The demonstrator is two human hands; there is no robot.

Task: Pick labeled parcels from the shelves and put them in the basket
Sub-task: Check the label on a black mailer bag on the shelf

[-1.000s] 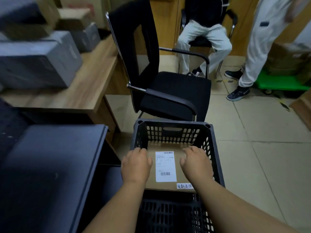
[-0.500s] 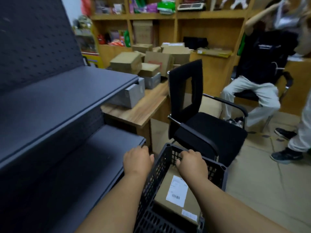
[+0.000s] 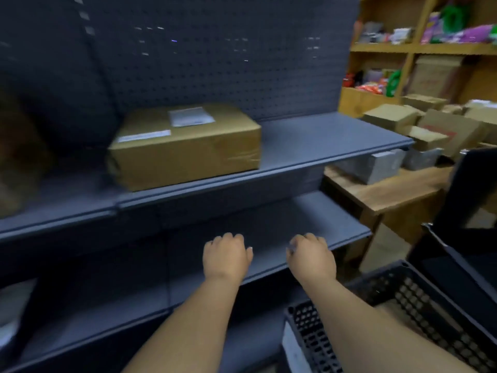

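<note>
- Two shelves [image 3: 309, 146] face the person; the upper carries one brown parcel [image 3: 185, 146], label on top.
- The basket [image 3: 419, 297] sits low to the right.
- Best to take the parcel by both ends.
- Left hand [image 3: 226, 255] and right hand [image 3: 312, 255] hang loosely curled, holding nothing, well below the parcel.

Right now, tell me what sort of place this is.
Probably a small parcel depot or stockroom. A labeled cardboard parcel sits on grey metal shelving, more cardboard boxes pile on a wooden desk, and a black basket stands by for picking.
</note>
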